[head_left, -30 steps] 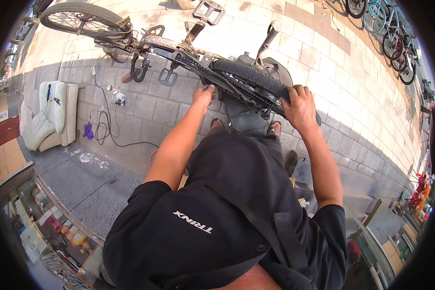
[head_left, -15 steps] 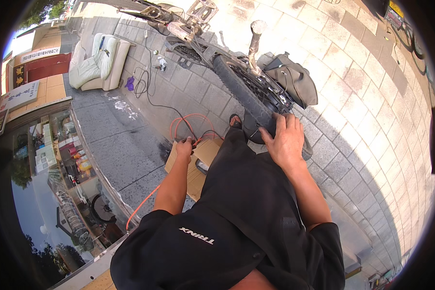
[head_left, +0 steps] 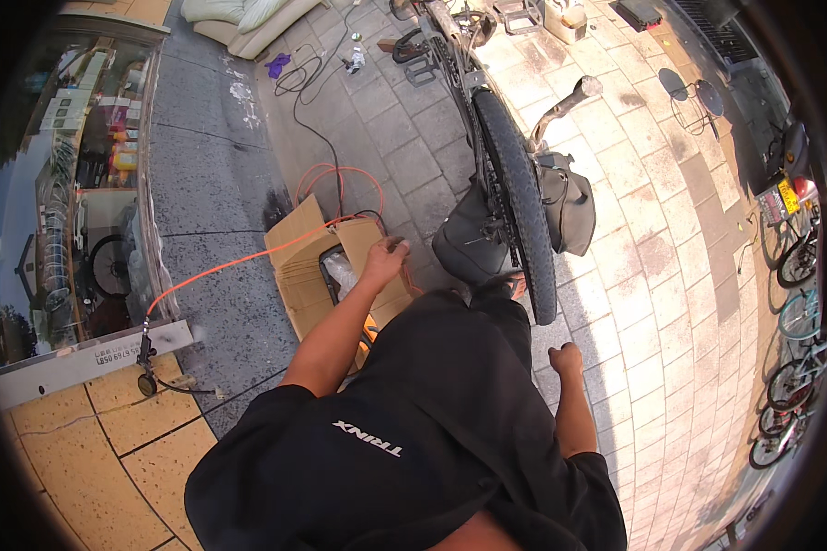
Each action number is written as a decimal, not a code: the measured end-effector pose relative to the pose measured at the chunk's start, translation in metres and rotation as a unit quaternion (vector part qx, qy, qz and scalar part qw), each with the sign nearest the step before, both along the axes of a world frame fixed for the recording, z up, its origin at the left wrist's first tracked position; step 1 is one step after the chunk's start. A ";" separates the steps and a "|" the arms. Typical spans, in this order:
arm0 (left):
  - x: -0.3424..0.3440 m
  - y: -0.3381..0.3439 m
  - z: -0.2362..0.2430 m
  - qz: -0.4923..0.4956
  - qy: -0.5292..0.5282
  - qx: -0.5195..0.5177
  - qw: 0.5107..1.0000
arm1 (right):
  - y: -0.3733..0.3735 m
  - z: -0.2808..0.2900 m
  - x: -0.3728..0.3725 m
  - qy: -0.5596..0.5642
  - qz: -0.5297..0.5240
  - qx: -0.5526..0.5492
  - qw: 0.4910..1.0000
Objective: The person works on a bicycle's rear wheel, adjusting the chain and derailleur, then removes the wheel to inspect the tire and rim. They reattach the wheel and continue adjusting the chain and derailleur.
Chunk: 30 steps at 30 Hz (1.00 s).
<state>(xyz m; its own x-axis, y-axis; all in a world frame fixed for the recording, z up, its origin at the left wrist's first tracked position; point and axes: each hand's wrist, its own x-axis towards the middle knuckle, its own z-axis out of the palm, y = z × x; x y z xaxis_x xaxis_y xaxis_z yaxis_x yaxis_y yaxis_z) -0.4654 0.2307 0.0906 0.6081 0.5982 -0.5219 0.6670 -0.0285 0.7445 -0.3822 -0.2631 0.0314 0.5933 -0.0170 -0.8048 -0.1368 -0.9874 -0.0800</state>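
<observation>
My left hand [head_left: 386, 261] hangs above an open cardboard box [head_left: 296, 275], its fingers curled; whatever they might hold is hidden. Inside the box lies something with a dark rim and clear plastic [head_left: 340, 272]. An orange hose [head_left: 234, 261] crosses over the box and loops behind it. My right hand [head_left: 566, 357] is closed like a fist beside my right leg, below the black tyre [head_left: 522, 207] of a bicycle and apart from it. A black bag [head_left: 473, 241] sits left of the wheel, a grey-brown bag [head_left: 579, 209] right of it.
A black cable [head_left: 314, 129] trails over the paving near a purple cloth [head_left: 278, 64] and a pale sofa [head_left: 248, 26]. A metal post [head_left: 560, 115] rises by the wheel. Glass shopfront [head_left: 92, 184] at left, with an inflator gun [head_left: 147, 372] by its sill. Parked bicycles [head_left: 790, 384] line the right.
My right hand has left the tyre and drawn back toward my body. My left hand has moved off the hose loop to above the box. The view has turned rightward.
</observation>
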 end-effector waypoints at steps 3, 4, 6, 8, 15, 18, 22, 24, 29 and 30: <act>-0.041 0.000 -0.018 0.029 0.000 0.012 1.000 | -0.041 -0.044 0.005 -0.087 -0.092 0.078 0.989; -0.054 -0.003 -0.023 0.031 0.031 0.005 0.999 | -0.051 -0.053 0.011 -0.119 -0.106 0.095 0.983; -0.092 -0.004 -0.048 0.055 0.063 0.014 0.996 | -0.061 -0.061 0.036 -0.130 -0.176 0.118 0.969; -0.148 -0.002 -0.081 0.092 0.087 0.020 0.992 | -0.036 -0.031 0.063 -0.181 -0.204 0.189 0.943; -0.255 -0.015 -0.105 0.129 0.155 -0.016 0.979 | 0.092 0.149 0.125 -0.342 -0.107 0.346 0.867; -0.271 -0.002 -0.096 0.158 0.112 0.013 0.981 | 0.150 0.206 0.137 -0.349 -0.061 0.374 0.857; -0.238 -0.018 -0.065 0.232 0.035 0.043 0.971 | 0.188 0.214 0.156 -0.382 0.089 0.229 0.891; -0.242 -0.026 -0.065 0.249 0.018 0.080 0.965 | 0.199 0.214 0.150 -0.357 0.124 0.217 0.900; -0.274 -0.073 -0.066 0.284 0.036 0.088 0.954 | 0.185 0.165 0.124 -0.442 0.150 0.255 0.847; -0.292 -0.083 -0.068 0.286 0.052 0.097 0.952 | 0.182 0.160 0.113 -0.452 0.141 0.269 0.839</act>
<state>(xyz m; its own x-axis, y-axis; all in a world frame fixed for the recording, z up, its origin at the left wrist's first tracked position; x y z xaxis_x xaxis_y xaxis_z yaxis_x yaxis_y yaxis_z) -0.7573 0.1481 0.0224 0.1052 0.9071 -0.4076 0.6842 0.2314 0.6916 -0.2694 -0.0815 0.1917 0.8843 0.4486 0.1292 0.4531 -0.7581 -0.4690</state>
